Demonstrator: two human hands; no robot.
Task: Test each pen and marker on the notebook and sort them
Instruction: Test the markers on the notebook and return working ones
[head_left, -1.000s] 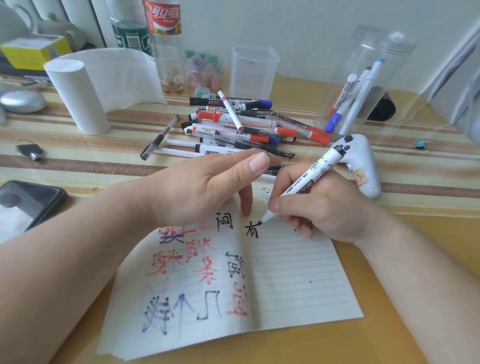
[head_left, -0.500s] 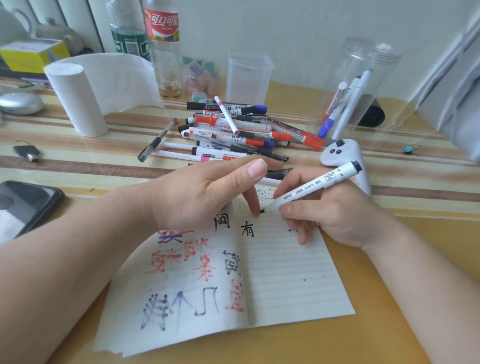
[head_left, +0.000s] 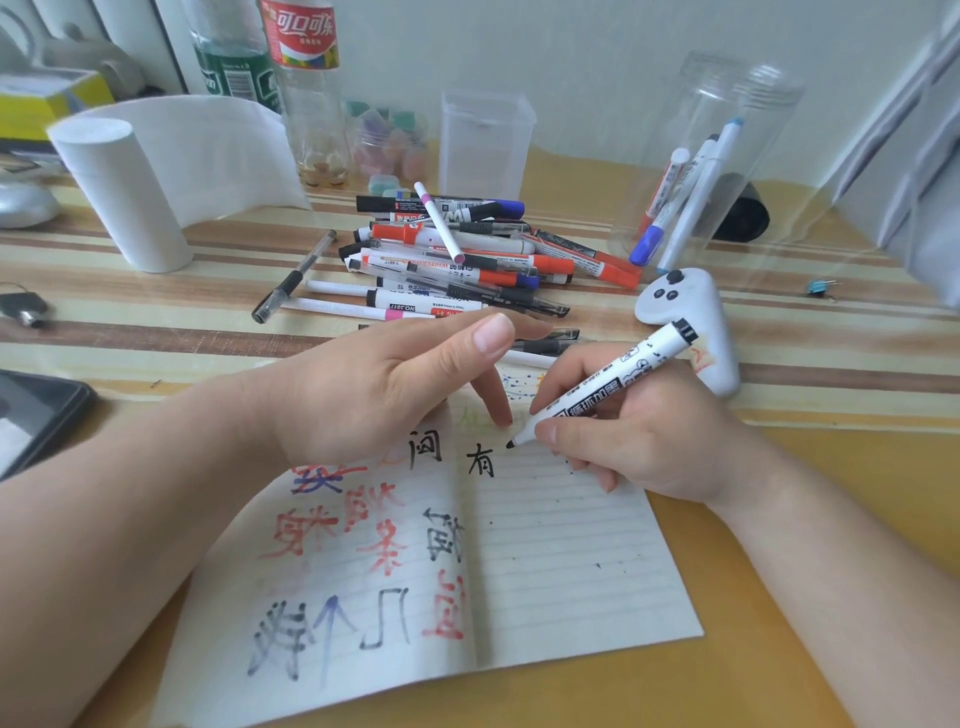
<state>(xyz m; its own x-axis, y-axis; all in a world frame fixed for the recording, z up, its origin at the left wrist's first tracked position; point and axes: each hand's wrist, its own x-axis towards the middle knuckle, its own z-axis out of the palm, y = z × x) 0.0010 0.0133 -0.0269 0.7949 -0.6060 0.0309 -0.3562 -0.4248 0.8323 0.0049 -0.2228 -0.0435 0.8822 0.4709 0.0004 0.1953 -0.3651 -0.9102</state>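
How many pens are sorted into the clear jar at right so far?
3, all leaning inside the clear jar: a red-printed marker on the left, a blue-capped marker in the middle, a thin light-blue-tipped pen on the right. Glare could hide another.

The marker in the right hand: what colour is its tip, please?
Black; the marker shows best in the head view.

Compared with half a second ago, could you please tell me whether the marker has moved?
Yes. The marker tip has come down toward the notebook, just right of the last black character.
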